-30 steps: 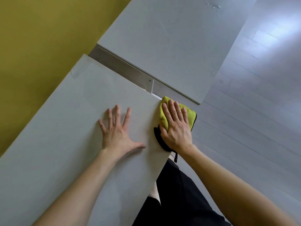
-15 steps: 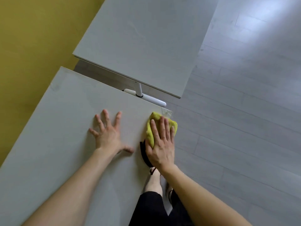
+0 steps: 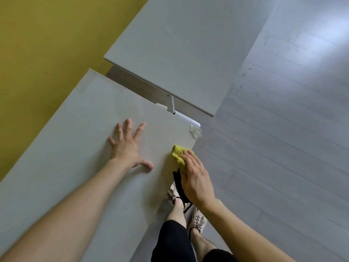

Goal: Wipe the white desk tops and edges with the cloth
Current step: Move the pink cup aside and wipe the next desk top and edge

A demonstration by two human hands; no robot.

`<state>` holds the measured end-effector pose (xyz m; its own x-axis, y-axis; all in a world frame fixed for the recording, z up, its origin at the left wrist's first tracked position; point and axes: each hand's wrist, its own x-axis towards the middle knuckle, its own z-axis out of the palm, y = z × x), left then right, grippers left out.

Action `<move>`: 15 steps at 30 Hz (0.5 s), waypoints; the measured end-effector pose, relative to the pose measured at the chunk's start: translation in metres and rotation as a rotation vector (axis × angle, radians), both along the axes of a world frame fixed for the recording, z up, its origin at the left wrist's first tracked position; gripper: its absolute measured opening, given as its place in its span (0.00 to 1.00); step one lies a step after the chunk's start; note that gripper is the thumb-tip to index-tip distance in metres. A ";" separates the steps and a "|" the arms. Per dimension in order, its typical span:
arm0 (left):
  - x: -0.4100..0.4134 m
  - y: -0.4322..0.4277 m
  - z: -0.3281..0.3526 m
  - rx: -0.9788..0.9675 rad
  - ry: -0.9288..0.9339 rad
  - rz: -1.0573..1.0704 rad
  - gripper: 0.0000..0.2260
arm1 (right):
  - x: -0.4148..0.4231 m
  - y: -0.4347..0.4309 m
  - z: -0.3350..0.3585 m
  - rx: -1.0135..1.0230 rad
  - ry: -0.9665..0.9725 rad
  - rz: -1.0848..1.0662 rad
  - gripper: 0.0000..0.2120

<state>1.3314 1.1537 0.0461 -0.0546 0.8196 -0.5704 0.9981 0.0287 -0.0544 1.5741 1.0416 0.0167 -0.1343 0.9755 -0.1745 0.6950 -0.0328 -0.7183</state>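
Sliding back from the corner, your right hand [image 3: 194, 178] presses the yellow cloth [image 3: 177, 154] onto the near tabletop [image 3: 75, 167]'s front edge, left hand [image 3: 128, 148] spread flat beside it; the far tabletop [image 3: 179, 44] probably remains.

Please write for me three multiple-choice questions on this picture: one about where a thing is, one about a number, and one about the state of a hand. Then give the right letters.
1. Where is the yellow cloth?
A) on the far desk
B) at the edge of the near desk, under the right hand
C) on the floor

2. How many white desk tops show?
A) one
B) three
C) two

3. How does the left hand lie?
A) flat on the near desk, fingers spread
B) gripping the cloth
C) hanging at the person's side

Answers:
1 B: the right hand presses it on that edge.
2 C: the near desk and the far desk, a gap between them.
3 A: palm down, holding nothing.
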 end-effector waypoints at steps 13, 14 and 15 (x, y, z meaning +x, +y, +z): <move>-0.031 0.002 0.007 0.211 -0.193 0.054 0.45 | -0.055 0.186 0.111 0.182 -0.002 0.085 0.26; -0.039 0.004 0.006 0.251 -0.230 0.070 0.37 | -0.071 0.194 0.097 0.148 -0.075 0.148 0.30; -0.047 0.007 0.005 0.293 -0.272 0.090 0.30 | -0.085 0.200 0.078 0.094 -0.178 0.238 0.33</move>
